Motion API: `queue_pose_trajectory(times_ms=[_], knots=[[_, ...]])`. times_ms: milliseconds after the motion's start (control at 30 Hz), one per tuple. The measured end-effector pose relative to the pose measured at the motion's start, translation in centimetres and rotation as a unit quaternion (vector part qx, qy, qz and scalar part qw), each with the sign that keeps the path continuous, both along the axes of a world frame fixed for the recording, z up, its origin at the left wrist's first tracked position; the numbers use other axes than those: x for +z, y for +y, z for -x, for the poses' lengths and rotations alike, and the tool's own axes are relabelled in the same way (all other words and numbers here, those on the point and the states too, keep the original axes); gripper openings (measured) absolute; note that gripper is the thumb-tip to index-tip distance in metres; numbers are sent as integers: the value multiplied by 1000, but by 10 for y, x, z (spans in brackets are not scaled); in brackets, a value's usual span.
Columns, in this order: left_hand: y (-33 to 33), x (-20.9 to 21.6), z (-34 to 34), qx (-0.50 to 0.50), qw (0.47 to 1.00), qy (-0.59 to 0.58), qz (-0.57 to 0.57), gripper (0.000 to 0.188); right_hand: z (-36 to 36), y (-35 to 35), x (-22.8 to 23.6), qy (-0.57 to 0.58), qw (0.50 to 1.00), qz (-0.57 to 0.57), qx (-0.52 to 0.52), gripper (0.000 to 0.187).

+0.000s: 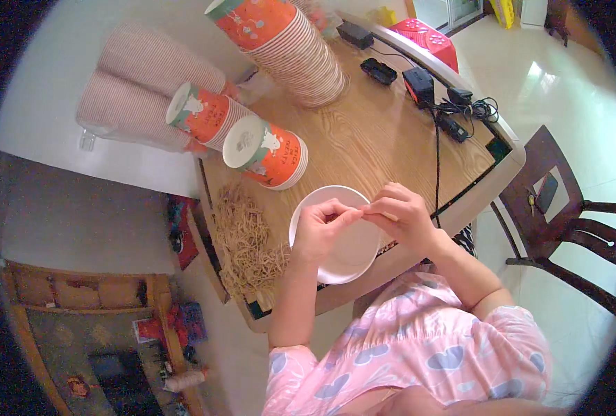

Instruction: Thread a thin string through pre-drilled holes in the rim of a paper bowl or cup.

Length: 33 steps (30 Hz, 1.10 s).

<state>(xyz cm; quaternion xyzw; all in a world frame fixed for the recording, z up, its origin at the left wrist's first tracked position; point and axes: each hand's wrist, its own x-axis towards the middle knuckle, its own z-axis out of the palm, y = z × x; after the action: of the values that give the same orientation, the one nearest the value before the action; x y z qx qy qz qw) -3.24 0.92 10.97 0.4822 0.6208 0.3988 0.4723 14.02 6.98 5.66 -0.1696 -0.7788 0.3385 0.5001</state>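
A round white bowl (349, 267) sits at the near edge of the wooden table. Over it, my left hand (322, 229) and my right hand (399, 213) meet with fingertips pinched together. Whatever lies between the fingertips is too small or hidden to make out. Left of the bowl spreads a loose heap of tan, dry-looking shredded strips (247, 243). Just beyond the bowl, a short stack of orange-printed paper tubs (280, 159) rests upside down, with another short stack (207, 114) beside it.
A tall leaning stack of paper tubs (291, 52) stands farther back. Wrapped tubs (138, 90) lie on a white surface at left. Black adapters and cables (454, 111) clutter the table's far right. A red stool (426, 41) and a dark wooden chair (558, 201) stand beyond.
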Motion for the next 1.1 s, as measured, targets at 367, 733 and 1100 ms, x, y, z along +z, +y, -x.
queue_pose_trajectory(times_ms=[367, 733, 1100], knots=[[-2, -2, -15, 49, 984, 113, -126, 3, 3, -2, -1, -68, 996, 58, -15, 16], [8, -22, 0, 68, 948, 285, -124, 6, 18, 10, -42, 43, 933, 357, 0, 16], [12, -24, -4, 78, 955, 264, -107, 6, 25, 7, -49, 39, 941, 333, 34, 13]])
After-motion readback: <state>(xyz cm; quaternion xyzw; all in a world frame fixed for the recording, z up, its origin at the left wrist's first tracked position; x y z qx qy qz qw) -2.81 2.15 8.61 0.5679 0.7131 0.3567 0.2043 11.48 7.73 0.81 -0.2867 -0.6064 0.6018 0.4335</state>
